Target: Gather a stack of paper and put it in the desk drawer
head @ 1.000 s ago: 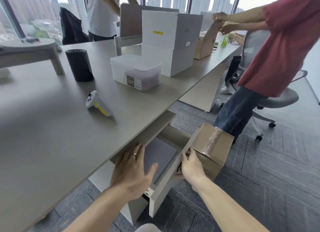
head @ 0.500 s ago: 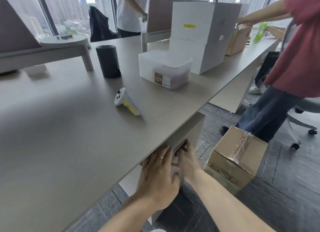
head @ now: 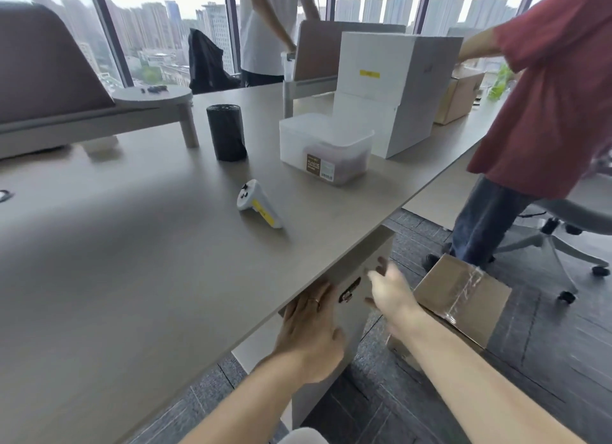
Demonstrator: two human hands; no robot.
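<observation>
The drawer [head: 356, 288] sat shut under the counter [head: 132, 261]. The left hand [head: 311, 331] lay flat and spread on its front; the right hand [head: 390, 291] hovered beside it, open and empty. No paper showed, presumably inside; the task looked essentially finished.

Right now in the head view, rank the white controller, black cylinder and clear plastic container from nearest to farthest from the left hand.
1. White controller, on the desk just beyond the left hand.
2. Clear plastic container, farther back, to the right.
3. Black cylinder, farther back, to the left; close to the container's distance, so this order is uncertain.
</observation>
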